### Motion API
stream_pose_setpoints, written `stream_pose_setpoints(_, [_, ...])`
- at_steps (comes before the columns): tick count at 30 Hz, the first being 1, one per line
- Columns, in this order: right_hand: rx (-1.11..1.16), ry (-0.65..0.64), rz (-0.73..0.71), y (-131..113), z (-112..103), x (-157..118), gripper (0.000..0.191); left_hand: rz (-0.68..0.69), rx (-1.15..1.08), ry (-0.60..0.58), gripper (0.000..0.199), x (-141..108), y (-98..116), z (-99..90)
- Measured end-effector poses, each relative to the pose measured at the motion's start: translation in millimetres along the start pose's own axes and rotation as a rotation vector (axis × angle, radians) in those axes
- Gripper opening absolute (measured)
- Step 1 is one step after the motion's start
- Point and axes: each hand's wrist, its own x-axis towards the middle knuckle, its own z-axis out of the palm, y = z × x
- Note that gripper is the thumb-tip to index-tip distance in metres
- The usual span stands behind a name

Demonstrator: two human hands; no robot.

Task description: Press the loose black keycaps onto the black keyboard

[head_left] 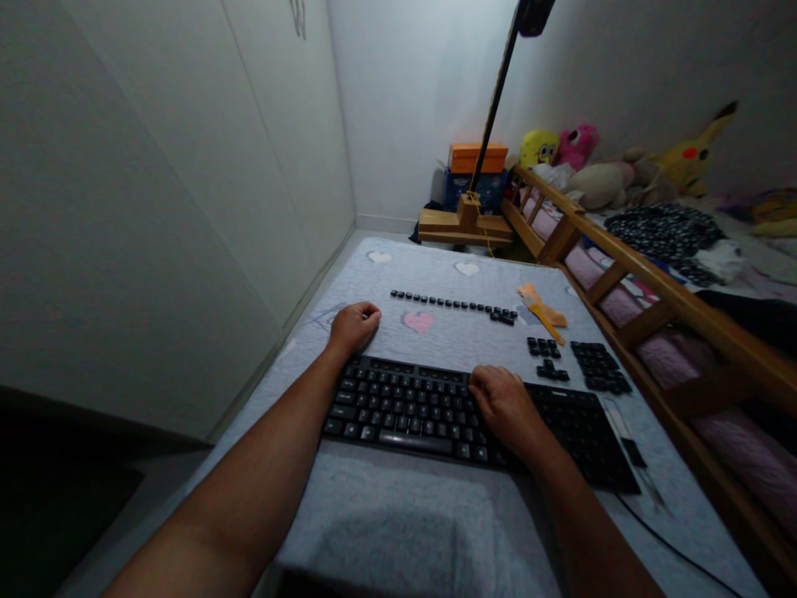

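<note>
A black keyboard (414, 402) lies across the cloth-covered table in front of me, with keycaps missing on its right part. My right hand (501, 402) rests over it right of the middle, fingers curled down and pressed together at its upper rows. What those fingertips grip is hidden. Beyond the keyboard's upper left corner is my left hand (354, 327), closed low over the cloth, thumb and fingers together; anything inside is too small to name. To its right runs a row of loose black keycaps (448, 302), with a few more (503, 318) below its right end.
Further loose keycaps lie in groups: a block (544, 346), an arrow cluster (552, 371) and a number pad set (599, 367). A yellow-handled brush (545, 318) rests on an orange cloth (559, 317). A clear tool with a black band (633, 453) lies beside a wooden bed rail (660, 291).
</note>
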Motion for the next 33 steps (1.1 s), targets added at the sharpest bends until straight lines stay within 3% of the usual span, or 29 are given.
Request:
stream_pose_setpoints(26, [-0.114,0.002,-0.026,0.7,4.8,0.3,0.018,0.012,0.002,0.001,0.029,1.0,-1.6,1.0])
stream_pose_setpoints(33, [-0.028,0.016,-0.022,1.4,3.7,-0.8,0.014,0.02,-0.016,0.004,0.029,1.3,-4.0,2.2])
